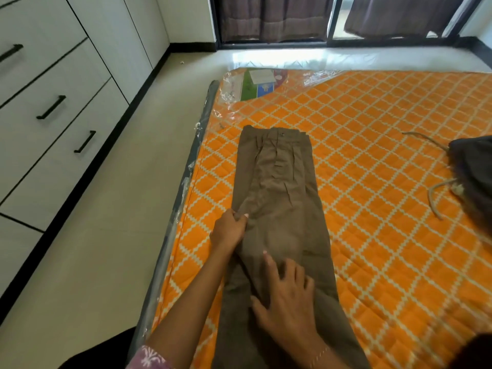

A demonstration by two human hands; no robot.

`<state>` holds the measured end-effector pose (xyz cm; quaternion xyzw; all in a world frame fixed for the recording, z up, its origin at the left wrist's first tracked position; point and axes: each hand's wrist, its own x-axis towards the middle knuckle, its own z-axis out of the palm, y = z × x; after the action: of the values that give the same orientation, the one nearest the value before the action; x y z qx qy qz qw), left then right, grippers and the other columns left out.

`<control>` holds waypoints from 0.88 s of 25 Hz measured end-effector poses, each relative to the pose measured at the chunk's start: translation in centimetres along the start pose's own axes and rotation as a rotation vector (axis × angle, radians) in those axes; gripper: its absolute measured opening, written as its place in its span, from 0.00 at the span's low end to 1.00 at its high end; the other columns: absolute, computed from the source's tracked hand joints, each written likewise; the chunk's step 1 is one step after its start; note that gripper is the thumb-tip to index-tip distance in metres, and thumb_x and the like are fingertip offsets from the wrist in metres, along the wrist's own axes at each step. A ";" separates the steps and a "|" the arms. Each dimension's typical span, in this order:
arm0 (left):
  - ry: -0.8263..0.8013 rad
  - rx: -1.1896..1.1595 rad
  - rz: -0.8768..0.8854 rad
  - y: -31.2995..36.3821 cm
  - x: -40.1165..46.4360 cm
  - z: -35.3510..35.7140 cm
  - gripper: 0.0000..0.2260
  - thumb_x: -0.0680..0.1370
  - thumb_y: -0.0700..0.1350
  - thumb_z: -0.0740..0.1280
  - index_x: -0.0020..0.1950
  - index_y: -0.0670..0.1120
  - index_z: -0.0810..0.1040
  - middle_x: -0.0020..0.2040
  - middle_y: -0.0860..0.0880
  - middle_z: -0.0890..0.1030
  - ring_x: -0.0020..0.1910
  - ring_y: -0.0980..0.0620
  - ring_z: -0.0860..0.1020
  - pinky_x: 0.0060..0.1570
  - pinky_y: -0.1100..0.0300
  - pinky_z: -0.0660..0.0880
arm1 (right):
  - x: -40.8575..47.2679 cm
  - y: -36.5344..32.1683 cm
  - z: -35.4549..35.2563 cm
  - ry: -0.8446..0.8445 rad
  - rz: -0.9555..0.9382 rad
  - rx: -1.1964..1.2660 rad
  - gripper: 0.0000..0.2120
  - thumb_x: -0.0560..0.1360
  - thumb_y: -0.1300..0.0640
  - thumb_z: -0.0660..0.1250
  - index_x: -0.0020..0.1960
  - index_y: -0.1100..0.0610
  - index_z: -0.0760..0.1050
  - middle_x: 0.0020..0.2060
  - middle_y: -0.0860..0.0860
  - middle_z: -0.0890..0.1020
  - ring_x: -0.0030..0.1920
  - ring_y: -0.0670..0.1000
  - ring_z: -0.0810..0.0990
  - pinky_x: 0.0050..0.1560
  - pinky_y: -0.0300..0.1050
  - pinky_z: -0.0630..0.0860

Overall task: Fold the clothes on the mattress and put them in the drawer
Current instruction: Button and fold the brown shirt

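Evidently the folding step was in hand: the brown trousers lay lengthwise on the mattress, their left edge pinched by the left hand, while the right hand — fingers spread, nothing grasped — was pressed flat just behind it. Next, a crosswise fold was probably called for.

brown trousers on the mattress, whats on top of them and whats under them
On the brown trousers: the right hand rests flat, the left hand pinches a fold at their edge. Under them lies the orange mattress; anything between is covered.

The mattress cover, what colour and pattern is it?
Orange with a cream diamond lattice, seen on the mattress in the head view.
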<state>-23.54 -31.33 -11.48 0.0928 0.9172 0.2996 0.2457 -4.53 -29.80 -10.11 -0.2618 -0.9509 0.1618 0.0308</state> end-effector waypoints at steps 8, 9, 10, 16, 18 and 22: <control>0.225 0.250 0.138 -1.1 -3.0 1.4 0.11 0.82 0.43 0.56 0.63 0.43 0.66 0.59 0.41 0.77 0.56 0.41 0.75 0.53 0.49 0.70 | -3.6 3.4 -4.7 -0.334 -0.032 0.008 0.10 0.71 0.59 0.61 0.52 0.55 0.68 0.51 0.54 0.77 0.51 0.60 0.77 0.39 0.47 0.62; 0.265 0.343 0.138 -0.8 -3.4 1.7 0.13 0.81 0.45 0.57 0.65 0.43 0.66 0.62 0.42 0.74 0.60 0.42 0.73 0.56 0.49 0.68 | -3.8 3.6 -5.1 -0.449 -0.069 -0.052 0.10 0.73 0.59 0.60 0.55 0.55 0.69 0.54 0.55 0.77 0.54 0.60 0.76 0.41 0.47 0.63; 0.304 0.409 0.183 -0.5 -3.9 2.1 0.17 0.81 0.47 0.58 0.68 0.44 0.65 0.65 0.42 0.72 0.64 0.43 0.70 0.60 0.48 0.66 | -3.8 3.9 -5.3 -0.575 -0.078 -0.089 0.11 0.74 0.57 0.61 0.56 0.56 0.70 0.56 0.57 0.77 0.56 0.59 0.76 0.43 0.47 0.67; -0.093 0.627 0.572 -1.4 -6.4 5.2 0.41 0.66 0.64 0.31 0.78 0.51 0.45 0.79 0.46 0.46 0.77 0.50 0.45 0.73 0.49 0.43 | 2.9 4.8 -3.7 -0.159 0.004 0.003 0.30 0.76 0.39 0.39 0.69 0.50 0.66 0.69 0.52 0.69 0.70 0.54 0.66 0.65 0.51 0.64; -0.086 0.636 0.583 -2.0 -6.7 5.0 0.41 0.66 0.62 0.31 0.78 0.51 0.45 0.79 0.47 0.47 0.77 0.51 0.45 0.73 0.50 0.42 | 5.1 5.1 -2.5 -0.223 -0.021 -0.099 0.51 0.63 0.29 0.18 0.77 0.49 0.50 0.77 0.52 0.50 0.77 0.53 0.46 0.73 0.62 0.45; 0.215 0.486 0.556 1.3 -2.8 3.7 0.32 0.77 0.63 0.42 0.75 0.48 0.63 0.74 0.43 0.63 0.74 0.48 0.60 0.71 0.48 0.55 | 12.7 8.5 -2.3 -0.047 0.112 -0.046 0.54 0.61 0.27 0.17 0.78 0.51 0.48 0.77 0.57 0.47 0.77 0.57 0.43 0.70 0.68 0.44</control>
<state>-19.23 -29.31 -12.15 0.3616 0.9218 0.1365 0.0281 -11.00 -15.76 -11.04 -0.3113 -0.9388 0.1474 -0.0069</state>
